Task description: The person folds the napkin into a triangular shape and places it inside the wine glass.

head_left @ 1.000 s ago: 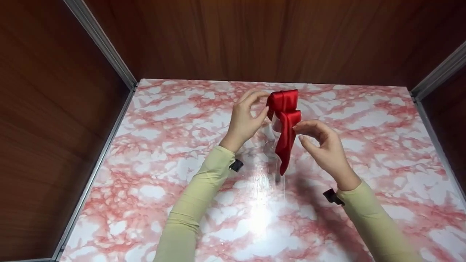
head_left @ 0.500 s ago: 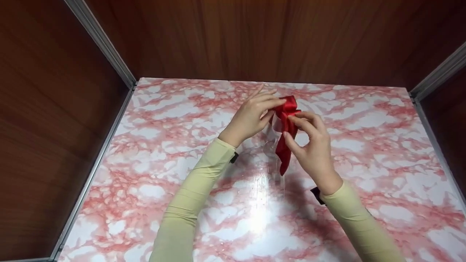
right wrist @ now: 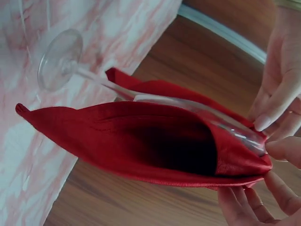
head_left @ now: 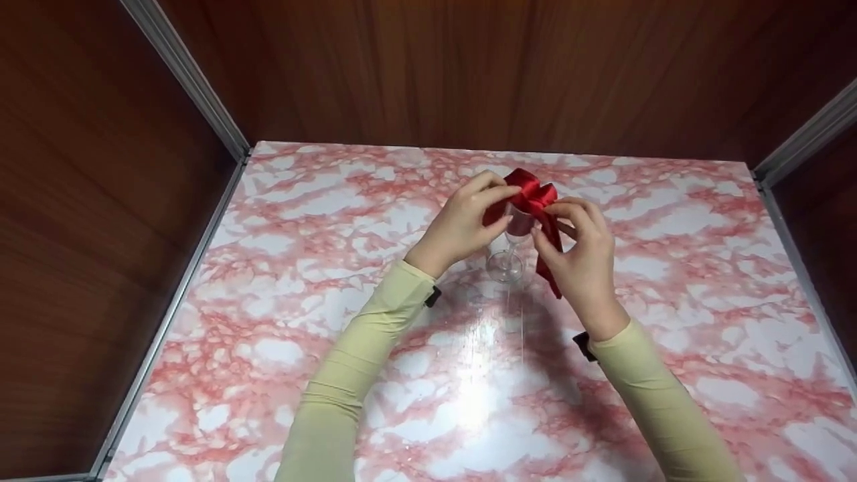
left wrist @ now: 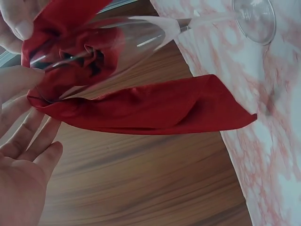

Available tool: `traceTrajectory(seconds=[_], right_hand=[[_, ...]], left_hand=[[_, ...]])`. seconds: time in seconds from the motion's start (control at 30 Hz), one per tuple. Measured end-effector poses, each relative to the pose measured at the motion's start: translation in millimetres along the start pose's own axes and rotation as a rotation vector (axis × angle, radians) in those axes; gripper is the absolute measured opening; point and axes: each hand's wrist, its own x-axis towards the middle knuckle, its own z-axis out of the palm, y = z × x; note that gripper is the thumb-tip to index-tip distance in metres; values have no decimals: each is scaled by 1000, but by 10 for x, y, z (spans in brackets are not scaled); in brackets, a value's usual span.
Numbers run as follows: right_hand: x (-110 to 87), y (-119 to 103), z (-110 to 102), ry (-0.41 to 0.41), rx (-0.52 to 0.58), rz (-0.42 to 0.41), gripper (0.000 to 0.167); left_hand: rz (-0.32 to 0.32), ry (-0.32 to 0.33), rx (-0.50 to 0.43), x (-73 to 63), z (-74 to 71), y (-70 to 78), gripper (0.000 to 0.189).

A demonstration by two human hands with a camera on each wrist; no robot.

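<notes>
A red satin napkin (head_left: 525, 191) fills the mouth of a clear stemmed glass (head_left: 505, 266) and folds out over its rim. The glass foot (right wrist: 60, 60) stands on the table. My left hand (head_left: 458, 224) pinches the napkin at the left of the rim, thumb near the bowl. On the other side, my right hand (head_left: 579, 244) pinches the napkin beside the rim, its fingertips behind the cloth in the right wrist view. One pointed tail (left wrist: 155, 106) of the napkin hangs outside the bowl, while crumpled cloth shows through the glass.
The table (head_left: 281, 351) has a pink and white marbled top with a bright glare in front of the glass. Dark wooden panels (head_left: 428, 73) enclose it at the back and sides, with metal strips (head_left: 194, 80) along the corners.
My left hand has moved right onto the napkin. My right hand has come up and left to the rim. The hanging tail has swung right, and the upper folds have spread into loops.
</notes>
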Motion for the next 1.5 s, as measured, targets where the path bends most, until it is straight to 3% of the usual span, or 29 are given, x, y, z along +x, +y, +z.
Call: traceTrajectory(seconds=[0.4, 0.63, 1.13, 1.37, 1.5], right_hand=[[217, 188, 11, -24, -1, 2, 21], [352, 51, -25, -41, 20, -20, 14], [332, 88, 3, -16, 75, 7, 13], [299, 72, 43, 18, 66, -30, 10], [293, 75, 54, 40, 61, -21, 10]], left_hand=[[39, 126, 35, -11, 45, 38, 20], [22, 144, 23, -24, 88, 67, 18], [-29, 224, -30, -38, 130, 6, 23], [32, 247, 71, -72, 157, -48, 20], [28, 284, 60, -76, 171, -78, 21]])
